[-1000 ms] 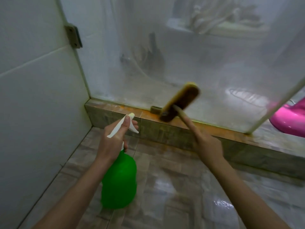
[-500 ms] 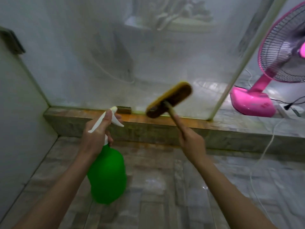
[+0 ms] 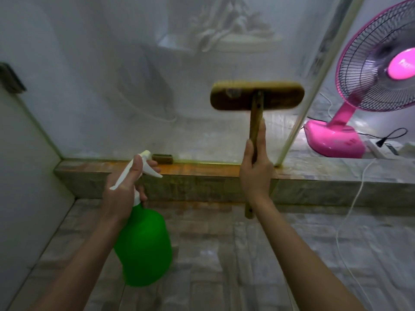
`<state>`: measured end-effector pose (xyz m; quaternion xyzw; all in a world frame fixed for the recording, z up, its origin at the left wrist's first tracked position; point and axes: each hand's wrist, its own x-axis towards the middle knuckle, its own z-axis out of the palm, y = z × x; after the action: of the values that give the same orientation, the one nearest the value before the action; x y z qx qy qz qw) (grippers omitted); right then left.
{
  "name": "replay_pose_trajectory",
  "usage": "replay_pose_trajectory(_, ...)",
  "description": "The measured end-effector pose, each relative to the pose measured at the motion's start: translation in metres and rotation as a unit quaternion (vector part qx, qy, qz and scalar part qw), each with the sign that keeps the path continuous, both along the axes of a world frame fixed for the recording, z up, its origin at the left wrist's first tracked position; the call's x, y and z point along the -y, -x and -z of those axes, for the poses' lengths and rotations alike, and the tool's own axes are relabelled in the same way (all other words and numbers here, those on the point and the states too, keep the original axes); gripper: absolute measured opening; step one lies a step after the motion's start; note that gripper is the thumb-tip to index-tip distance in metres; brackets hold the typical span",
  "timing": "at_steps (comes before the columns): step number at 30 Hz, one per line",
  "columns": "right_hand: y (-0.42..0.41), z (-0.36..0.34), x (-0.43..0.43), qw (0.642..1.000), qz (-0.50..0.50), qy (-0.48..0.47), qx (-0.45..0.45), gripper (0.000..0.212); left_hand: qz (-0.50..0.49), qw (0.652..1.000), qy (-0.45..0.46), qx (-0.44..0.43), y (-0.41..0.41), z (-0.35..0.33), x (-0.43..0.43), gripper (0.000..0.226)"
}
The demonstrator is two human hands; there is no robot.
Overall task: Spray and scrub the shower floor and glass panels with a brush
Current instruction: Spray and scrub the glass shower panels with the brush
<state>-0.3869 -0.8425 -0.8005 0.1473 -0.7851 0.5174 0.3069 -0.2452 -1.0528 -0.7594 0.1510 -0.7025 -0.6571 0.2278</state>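
Your left hand [image 3: 125, 187] grips the green spray bottle [image 3: 143, 245] by its neck, just under the white sprayer, at seven o'clock. Your right hand [image 3: 256, 173] is curled round the upright handle of the brush [image 3: 257, 98], whose blurred head sits level at one o'clock before the cloudy glass panel [image 3: 112, 86]; contact cannot be told. The shower floor [image 3: 224, 254] lies below. A pink fan [image 3: 377, 63] stands at three o'clock.

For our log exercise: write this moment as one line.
left hand grips spray bottle; right hand grips brush; brush upright before glass panel
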Motion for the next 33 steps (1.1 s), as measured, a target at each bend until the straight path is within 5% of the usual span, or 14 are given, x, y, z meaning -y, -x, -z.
replay_pose_trajectory(3, -0.001, -0.001, 0.003, 1.0, 0.009, 0.001, -0.015, 0.052, -0.003, 1.0, 0.002, 0.001, -0.001, -0.003, 0.001, 0.035)
replay_pose_trajectory(8, -0.037, 0.061, -0.023, 0.994, -0.014, -0.068, 0.085, 0.056, -0.011, 1.0, 0.01, -0.015, 0.0, -0.012, 0.001, 0.035)
replay_pose_trajectory(16, 0.017, -0.093, 0.031, 0.99, -0.039, -0.057, -0.122, 0.051, 0.006, 1.0, 0.005, -0.018, 0.01, -0.02, -0.008, 0.038)
replay_pose_trajectory(22, -0.03, 0.0, -0.002, 0.996, -0.032, -0.081, 0.024, 0.053, -0.007, 0.998, 0.003, -0.058, 0.016, -0.07, 0.001, 0.034)
replay_pose_trajectory(29, 0.01, -0.155, 0.07, 0.991, -0.066, -0.016, -0.118, 0.052, -0.031, 0.995, -0.011, -0.092, 0.025, -0.12, 0.015, 0.03)
replay_pose_trajectory(33, -0.008, -0.074, 0.056, 0.997, -0.042, -0.028, -0.06, 0.051, -0.064, 0.991, -0.014, -0.114, 0.029, -0.139, 0.026, 0.032)
